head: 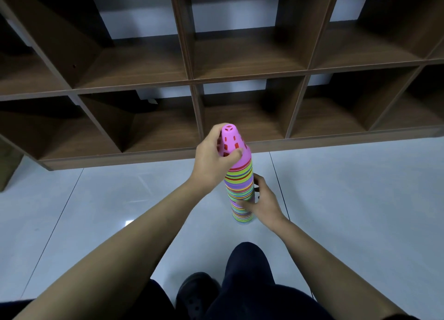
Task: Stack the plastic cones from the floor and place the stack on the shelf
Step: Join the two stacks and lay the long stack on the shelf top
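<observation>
A tall stack of plastic cones (240, 183) stands upright on the pale floor, its rims showing as many coloured bands, with a pink perforated cone on top. My left hand (213, 159) grips the pink top cone, thumb in front and fingers behind. My right hand (262, 197) is closed around the lower part of the stack from the right. The dark wooden shelf (240, 79) with open square compartments stands right behind the stack.
The shelf's bottom row of compartments sits just above the floor (360, 187). My knee and a dark shoe (197, 293) are at the bottom of the view. A brown box edge (9, 171) shows at far left.
</observation>
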